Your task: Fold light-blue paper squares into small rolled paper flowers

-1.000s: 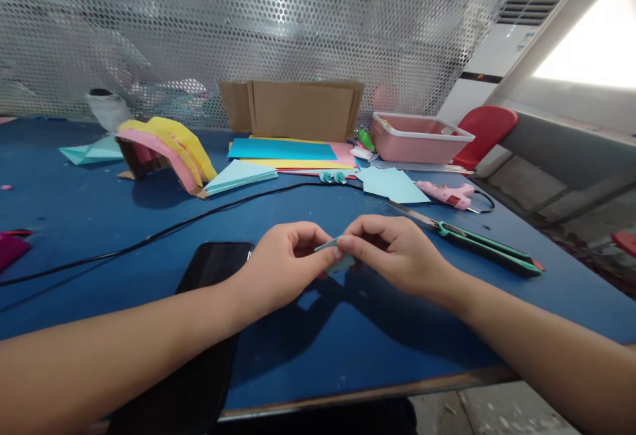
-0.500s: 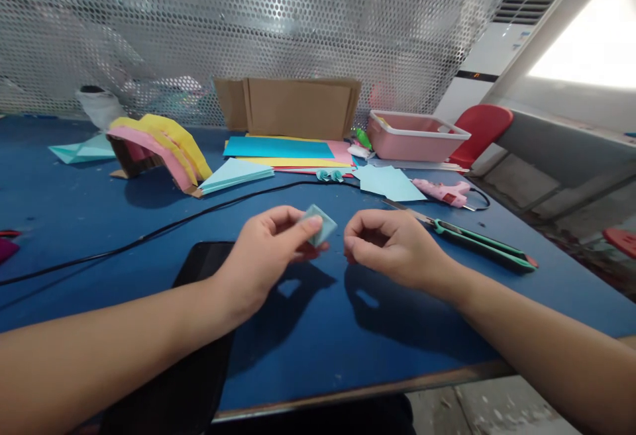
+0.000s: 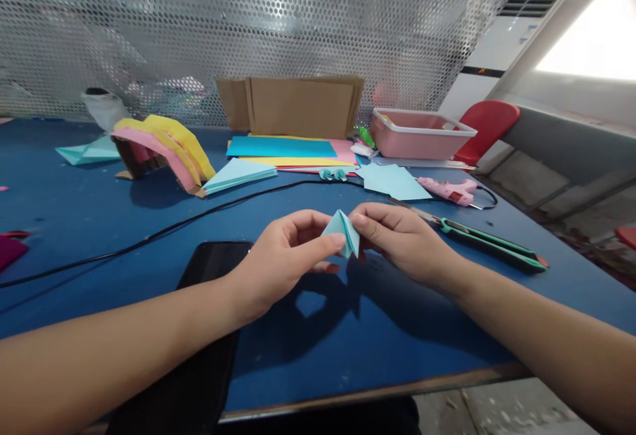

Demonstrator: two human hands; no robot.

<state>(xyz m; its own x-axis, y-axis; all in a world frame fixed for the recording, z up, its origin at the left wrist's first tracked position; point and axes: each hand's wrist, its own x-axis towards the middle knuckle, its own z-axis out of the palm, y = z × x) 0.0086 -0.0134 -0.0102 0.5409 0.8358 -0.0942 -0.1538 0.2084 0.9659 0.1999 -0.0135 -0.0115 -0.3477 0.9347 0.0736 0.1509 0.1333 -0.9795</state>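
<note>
Both hands, left hand [image 3: 285, 256] and right hand [image 3: 402, 243], pinch folded blue paper [image 3: 342, 233] above bare blue table [image 3: 348, 336] near its front edge.

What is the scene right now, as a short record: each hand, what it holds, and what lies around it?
left: left hand has a fingertip grip on the folded blue paper
right: right hand pinches the same paper from the other side
paper: held up off the blue table
near left: black phone, black cable
near right: green-handled scissors, pink glue gun
far side: coloured sheets, cardboard, pink tray
</note>
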